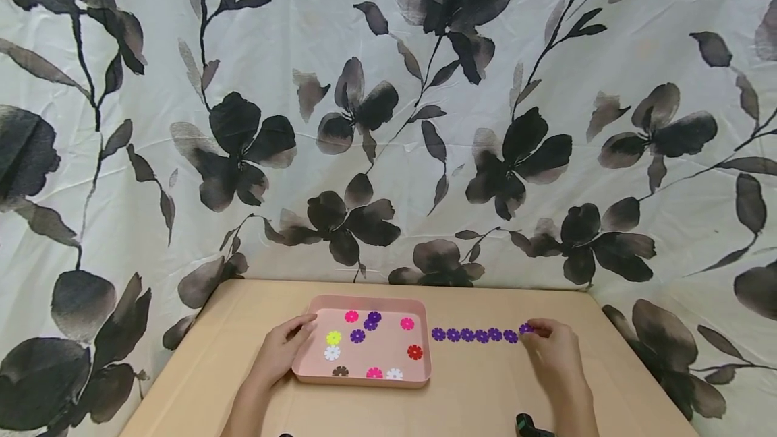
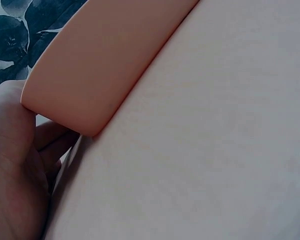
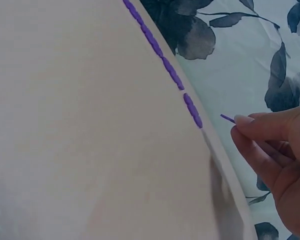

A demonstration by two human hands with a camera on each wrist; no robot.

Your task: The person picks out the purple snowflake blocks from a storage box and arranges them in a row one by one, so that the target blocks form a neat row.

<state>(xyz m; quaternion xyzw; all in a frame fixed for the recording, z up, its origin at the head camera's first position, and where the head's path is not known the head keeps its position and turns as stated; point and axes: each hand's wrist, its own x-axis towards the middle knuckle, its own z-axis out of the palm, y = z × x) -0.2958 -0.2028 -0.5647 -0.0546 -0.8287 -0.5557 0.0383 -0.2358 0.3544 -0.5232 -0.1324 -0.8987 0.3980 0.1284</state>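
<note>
Right hand (image 1: 554,349) pinches a purple flower piece (image 3: 228,118); left hand (image 1: 280,349) grips the pink tray (image 1: 315,373).

Bare table (image 1: 485,390) lies between pink tray (image 1: 315,375) and right hand (image 1: 555,353).

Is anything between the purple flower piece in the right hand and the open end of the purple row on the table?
Nothing visible. The right hand pinches the purple flower piece just past the row of purple pieces; only bare table lies between.
</note>
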